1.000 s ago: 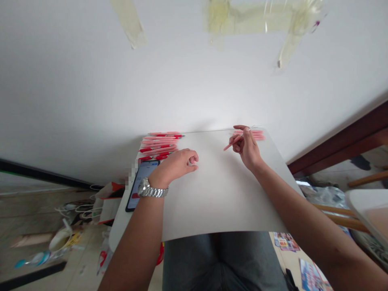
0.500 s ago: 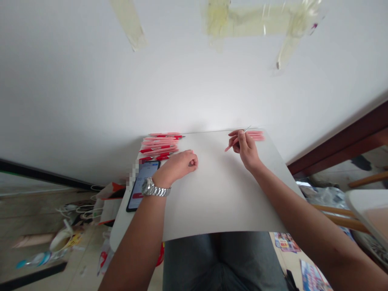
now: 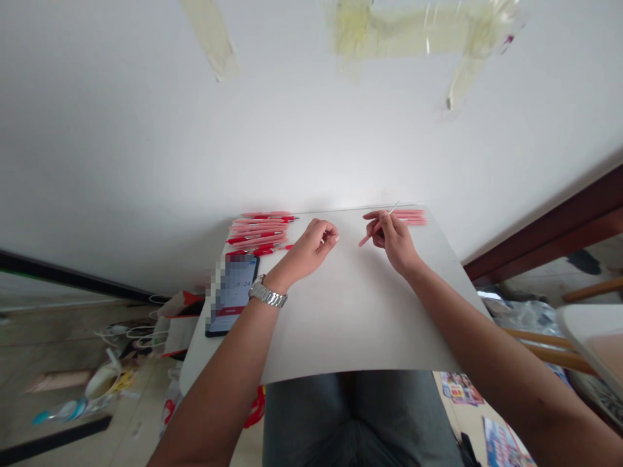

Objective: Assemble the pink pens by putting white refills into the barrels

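Observation:
My right hand (image 3: 392, 239) is closed round a thin pink pen barrel (image 3: 365, 239) with a fine refill tip sticking up past my fingers. My left hand (image 3: 311, 245), with a silver watch (image 3: 267, 294) on the wrist, is lifted over the white board (image 3: 355, 311), its fingers curled together; I cannot make out anything in them. A pile of red and pink pens (image 3: 257, 232) lies at the board's far left, just beyond my left hand. A smaller row of pink barrels (image 3: 411, 217) lies at the far right, behind my right hand.
A phone (image 3: 232, 293) with a lit screen lies at the left of the small table. A white wall with tape strips stands right behind. Bags, cables and a bottle litter the floor at left; magazines and a wooden chair are at right.
My left hand has risen off the board and moved forward and right, toward my right hand. My right hand has stayed about in place with the pink barrel.

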### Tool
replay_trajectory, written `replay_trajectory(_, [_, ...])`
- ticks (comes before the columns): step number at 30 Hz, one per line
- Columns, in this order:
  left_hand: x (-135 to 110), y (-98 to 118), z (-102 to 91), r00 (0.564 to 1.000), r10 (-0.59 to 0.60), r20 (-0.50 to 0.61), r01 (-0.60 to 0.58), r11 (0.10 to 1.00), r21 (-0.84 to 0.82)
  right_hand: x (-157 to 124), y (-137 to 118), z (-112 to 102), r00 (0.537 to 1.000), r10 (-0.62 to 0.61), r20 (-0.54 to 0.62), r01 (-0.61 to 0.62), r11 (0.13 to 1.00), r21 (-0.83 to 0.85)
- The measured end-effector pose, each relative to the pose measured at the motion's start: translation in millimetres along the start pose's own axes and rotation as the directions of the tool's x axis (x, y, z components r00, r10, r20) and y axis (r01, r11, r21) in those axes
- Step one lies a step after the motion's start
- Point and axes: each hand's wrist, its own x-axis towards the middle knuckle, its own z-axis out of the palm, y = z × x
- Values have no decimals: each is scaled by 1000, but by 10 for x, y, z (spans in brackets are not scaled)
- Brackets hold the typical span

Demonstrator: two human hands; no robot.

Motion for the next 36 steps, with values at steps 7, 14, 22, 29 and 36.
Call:
replay_trajectory(7, [146,-31,230,988,-110,-111,74,955,-289,16,-14,11,996,80,35,-87,963,254])
replay_trajectory(14, [77,-185,366,979,-129,-155,63,927,-370,0,-56,20,987,140,73,-155,951,268])
replay_trajectory(22, [-13,-113,408,996,-90,-20,65,842,-536,-44,-83,34,967,146,210,-193,955,223])
replay_trajectory(29, [-49,-46,431,994,-13,108,71,827,-558,-100,-141,58,947,155,280,-216,955,204])
replay_trajectory(36, [-27,-80,447,998,-8,69,44,838,-544,-95,-134,30,945,165,281,-204,972,115])
